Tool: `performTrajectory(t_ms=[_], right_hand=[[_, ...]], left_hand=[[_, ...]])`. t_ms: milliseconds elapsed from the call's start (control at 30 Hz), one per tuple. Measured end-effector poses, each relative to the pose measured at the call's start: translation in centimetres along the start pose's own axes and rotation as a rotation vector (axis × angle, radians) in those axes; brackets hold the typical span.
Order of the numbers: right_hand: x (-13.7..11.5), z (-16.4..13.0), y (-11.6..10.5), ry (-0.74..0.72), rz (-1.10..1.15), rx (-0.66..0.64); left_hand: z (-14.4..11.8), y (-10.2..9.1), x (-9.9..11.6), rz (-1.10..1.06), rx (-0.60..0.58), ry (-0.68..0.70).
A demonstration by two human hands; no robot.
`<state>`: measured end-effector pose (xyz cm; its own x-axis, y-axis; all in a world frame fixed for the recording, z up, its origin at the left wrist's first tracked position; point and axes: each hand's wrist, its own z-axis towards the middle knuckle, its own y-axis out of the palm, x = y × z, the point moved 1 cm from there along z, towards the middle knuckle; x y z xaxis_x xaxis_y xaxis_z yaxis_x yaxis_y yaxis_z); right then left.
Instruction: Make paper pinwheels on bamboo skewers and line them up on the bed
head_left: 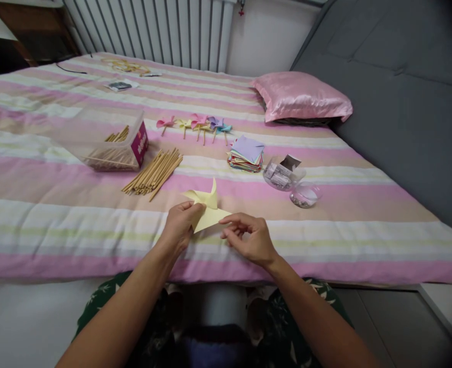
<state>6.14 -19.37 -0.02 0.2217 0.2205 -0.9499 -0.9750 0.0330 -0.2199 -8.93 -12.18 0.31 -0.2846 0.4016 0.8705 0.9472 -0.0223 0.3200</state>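
A pale yellow paper pinwheel (209, 217) is partly folded, with some blades curled to the middle and a flat part facing me. My left hand (180, 221) pinches it, thumb on top near the centre. At its right corner is my right hand (248, 236), index fingertip against the paper's edge and thumb apart below. Beyond my left hand lies a loose pile of wooden sticks (155, 173). A stack of coloured cut paper squares (246, 153), lilac on top, sits past my right hand. Two round clear tubs, a larger one (281, 174) and a smaller one (304, 195), hold small metallic pieces.
A clear plastic box (113, 159) with more sticks stands at left. Several finished pinwheels (198, 121) lie in a row behind. Farther back are a small packet (120, 86), yellow loops (124, 65) and a pink pillow (300, 97). Everything rests on a striped bed (344, 235).
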Motion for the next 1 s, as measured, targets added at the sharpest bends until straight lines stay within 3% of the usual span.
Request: performTrajectory(t_ms=[367,700,833,1000], right_hand=[[1.1,-0.2,2.0,-0.063,-0.109,0.057],[1.0,0.2,2.0,0.164,0.167,0.226],[0.9,0.3,1.9,0.229,0.112,0.308],[0.9,0.2,1.6,0.194,-0.044,0.353]], left_hand=[[-0.8,1.2,-1.1,-0.052,-0.045,0.002],[-1.4,1.6,-1.4,-0.031,-0.051,0.059],[-1.5,1.8,-1.4,0.03,-0.03,0.093],[-1.5,1.9,-1.5,0.119,-0.01,0.158]])
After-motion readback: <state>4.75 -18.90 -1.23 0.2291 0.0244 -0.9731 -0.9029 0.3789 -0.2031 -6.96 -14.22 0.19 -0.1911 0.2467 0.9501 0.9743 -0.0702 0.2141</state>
